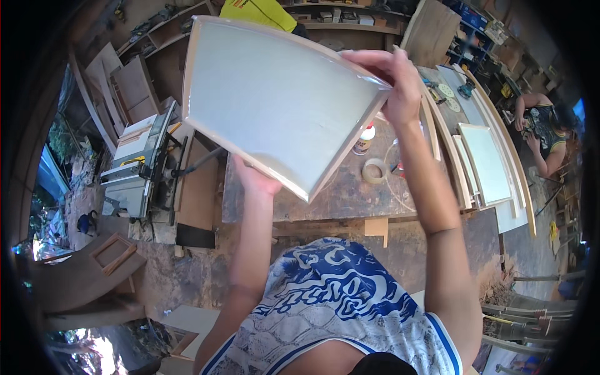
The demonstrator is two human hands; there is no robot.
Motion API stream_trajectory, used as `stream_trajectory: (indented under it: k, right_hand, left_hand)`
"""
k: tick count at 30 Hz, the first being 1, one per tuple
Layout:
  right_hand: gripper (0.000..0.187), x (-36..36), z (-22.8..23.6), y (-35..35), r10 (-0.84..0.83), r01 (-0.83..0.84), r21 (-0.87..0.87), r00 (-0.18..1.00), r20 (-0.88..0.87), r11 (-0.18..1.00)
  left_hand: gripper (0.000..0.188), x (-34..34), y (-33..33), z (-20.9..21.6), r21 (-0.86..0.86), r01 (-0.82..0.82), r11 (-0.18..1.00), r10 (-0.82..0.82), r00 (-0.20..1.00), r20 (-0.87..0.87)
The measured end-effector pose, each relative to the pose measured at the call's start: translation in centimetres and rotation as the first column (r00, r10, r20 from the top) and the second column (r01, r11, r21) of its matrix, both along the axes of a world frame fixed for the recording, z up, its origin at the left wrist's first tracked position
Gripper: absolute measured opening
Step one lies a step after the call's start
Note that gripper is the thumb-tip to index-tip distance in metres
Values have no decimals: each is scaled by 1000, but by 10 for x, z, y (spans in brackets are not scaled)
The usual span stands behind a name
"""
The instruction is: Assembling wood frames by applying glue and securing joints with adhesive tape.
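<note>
A large white panel with a light wooden frame (275,100) is held up, tilted, above the workbench (306,209). Clear film seems to cover it, shining at its edges and corners. My left hand (257,179) supports the lower edge from below, its fingers partly hidden behind the panel. Around the upper right corner, my right hand (400,84) grips the frame, thumb and fingers on either side. Below the panel, a roll of tape (375,170) and a white bottle with a red cap (364,141) rest on the bench.
A table saw (131,165) stands to the left. On the right, another framed panel (486,164) lies beside long wooden strips (522,181). A person (544,131) works at the far right; a yellow shirt (259,12) shows behind the panel. Shelves line the back.
</note>
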State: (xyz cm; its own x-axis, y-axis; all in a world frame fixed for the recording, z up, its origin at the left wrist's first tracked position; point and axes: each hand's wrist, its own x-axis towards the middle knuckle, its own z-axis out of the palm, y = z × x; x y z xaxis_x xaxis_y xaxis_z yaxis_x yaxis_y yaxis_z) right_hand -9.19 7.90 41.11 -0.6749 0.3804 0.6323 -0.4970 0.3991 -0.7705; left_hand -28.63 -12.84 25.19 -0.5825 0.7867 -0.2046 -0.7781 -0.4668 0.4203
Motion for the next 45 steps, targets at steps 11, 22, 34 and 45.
stream_trajectory:
  k: [11,22,34,45]
  right_hand:
    - [75,2,14,-43,-569,499,-273,719,-398,822]
    - [59,-1,13,-30,-625,496,-394,698,-349,774]
    - [59,9,-8,-3,-737,562,-520,640,-219,643]
    - [64,14,-26,34,-645,384,-711,753,-127,589]
  left_hand:
    - [85,63,-13,24,0,-125,992,125,991,48]
    - [84,71,-17,27,37,-97,995,94,993,65]
    - [87,74,-1,16,-96,-192,977,207,962,177]
    - [87,88,-7,35,-5,-219,976,216,957,192]
